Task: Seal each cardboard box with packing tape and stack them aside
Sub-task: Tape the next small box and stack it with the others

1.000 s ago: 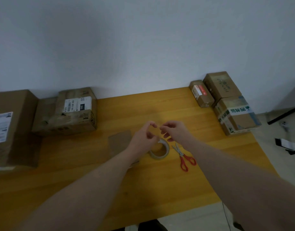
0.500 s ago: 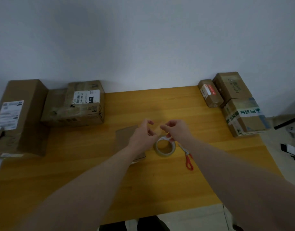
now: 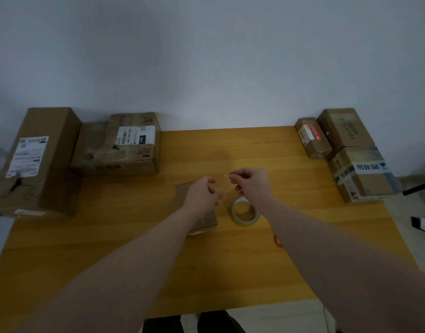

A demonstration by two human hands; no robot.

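We see a yellow wooden table (image 3: 206, 272) pushed against a pale wall (image 3: 206, 56). The biggest thing on it is the tall box (image 3: 38, 162) at the far left, with a white shipping label whose print is too small for us to read. Beside it sits a battered wide box (image 3: 121, 150); its white label shows a barcode, the string "040-058-A05" and "060" on a dark patch.

On the right edge we find three more. The taped box (image 3: 361, 174) nearest us carries a white band with green Chinese characters. Behind it stands a plain box (image 3: 344, 129) with faint dark markings, and just left of that a small box (image 3: 312, 138) with a red-and-white label.

In the middle, a flat piece of cardboard (image 3: 202, 212) lies partly under our left forearm. Next to it on the right rests the roll of clear tape (image 3: 245, 211), flat on the wood. A bit of red scissors handle (image 3: 277, 240) peeks from under our right arm.

Our left hand (image 3: 202, 193) and right hand (image 3: 251, 182) hover close together above the table, fingers curled into pinches. They seem to pull a strip of clear tape between them, though the film is barely visible.
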